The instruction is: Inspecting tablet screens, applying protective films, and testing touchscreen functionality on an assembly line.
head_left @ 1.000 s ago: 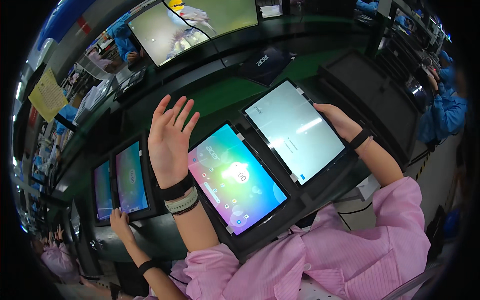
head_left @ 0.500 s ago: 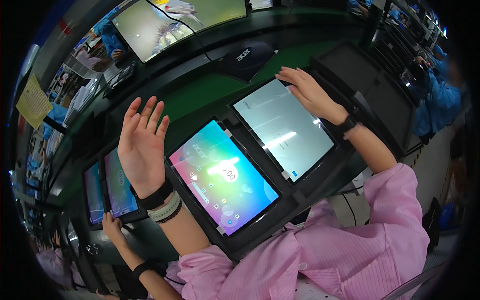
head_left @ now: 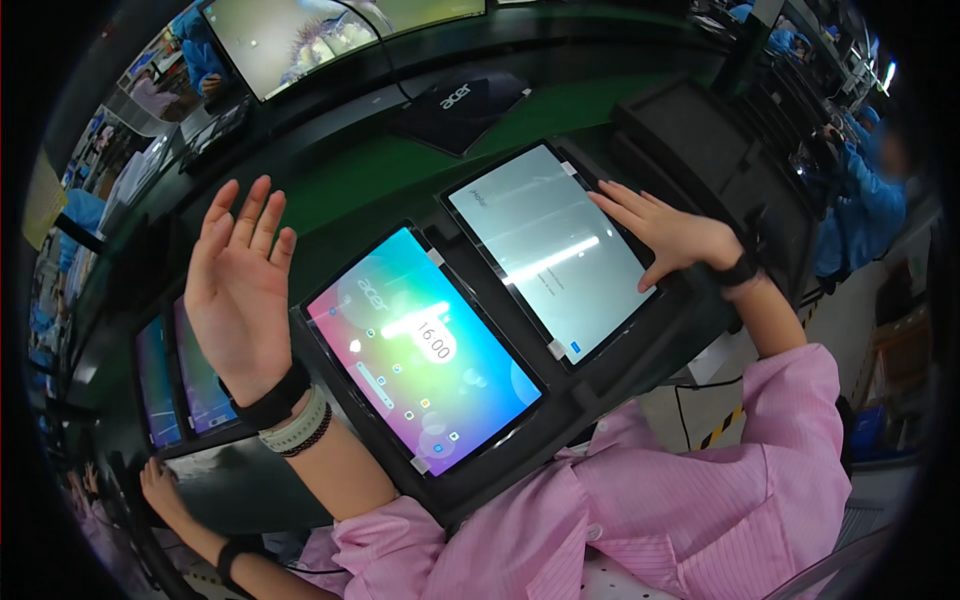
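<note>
Two tablets lie side by side in a black holder (head_left: 590, 400) in front of me. The left tablet (head_left: 420, 345) glows with a colourful home screen. The right tablet (head_left: 550, 245) displays a pale grey-white screen. My left hand (head_left: 235, 285) is raised beside the left tablet's left edge, palm open, fingers spread, holding nothing. My right hand (head_left: 670, 235) rests flat on the right edge of the right tablet, fingertips on its screen. Both wrists wear black bands; my sleeves are pink.
A green mat (head_left: 370, 180) covers the bench behind the tablets, with a dark closed device (head_left: 460, 105) on it. A black foam tray (head_left: 700, 140) sits at the right. Another person's hand (head_left: 165, 490) and lit tablets (head_left: 175, 380) are at lower left. Monitors (head_left: 290, 35) hang behind.
My right hand slid from the far top edge of the right tablet down onto its right side. My left hand stayed raised and open. The view shifted closer.
</note>
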The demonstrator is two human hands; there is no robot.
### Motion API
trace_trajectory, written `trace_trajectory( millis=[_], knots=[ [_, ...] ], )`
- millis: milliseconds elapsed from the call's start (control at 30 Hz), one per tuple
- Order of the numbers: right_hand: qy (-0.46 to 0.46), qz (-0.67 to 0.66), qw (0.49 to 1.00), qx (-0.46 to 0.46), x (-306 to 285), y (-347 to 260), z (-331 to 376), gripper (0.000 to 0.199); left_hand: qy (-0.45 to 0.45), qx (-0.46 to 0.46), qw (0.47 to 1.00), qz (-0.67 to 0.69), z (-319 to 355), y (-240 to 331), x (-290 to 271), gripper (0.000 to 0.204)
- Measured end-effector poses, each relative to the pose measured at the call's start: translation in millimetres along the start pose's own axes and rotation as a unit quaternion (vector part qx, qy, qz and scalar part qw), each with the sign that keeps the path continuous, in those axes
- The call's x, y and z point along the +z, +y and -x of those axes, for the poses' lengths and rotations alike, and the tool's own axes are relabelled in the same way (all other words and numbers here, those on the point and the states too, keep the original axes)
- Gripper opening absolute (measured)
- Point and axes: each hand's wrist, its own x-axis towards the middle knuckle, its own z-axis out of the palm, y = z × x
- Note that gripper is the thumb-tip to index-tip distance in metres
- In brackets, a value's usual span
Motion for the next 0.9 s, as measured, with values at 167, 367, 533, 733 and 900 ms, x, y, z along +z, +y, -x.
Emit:
trace_trajectory(
  millis=[167, 367, 533, 733, 900],
  knots=[
    [0.123, -0.085, 0.989, 0.005, 14.5, -0.4, 15.9, 0.116, -0.017, -0.013, 1.000, 0.015, -3.8, -2.4, -2.8, 0.042],
    [0.200, -0.086, 0.972, -0.092, 19.1, -39.6, 5.8, 0.112, -0.026, -0.013, 0.999, 0.025, -2.7, -5.3, -1.2, 0.042],
    [0.153, -0.044, 0.983, -0.087, 20.6, -66.3, -1.7, 0.113, -0.035, -0.018, 0.999, 0.038, -2.6, -4.2, -4.1, 0.042],
    [0.128, 0.026, 0.988, -0.076, 20.0, -72.1, -11.7, 0.110, -0.009, -0.010, 1.000, 0.027, -3.5, -5.1, -4.5, 0.036],
    [0.297, -0.111, 0.935, -0.158, 10.0, -72.7, -46.3, 0.077, -0.009, -0.008, 1.000, 0.020, -4.9, -4.6, -1.2, 0.036]
  ],
)
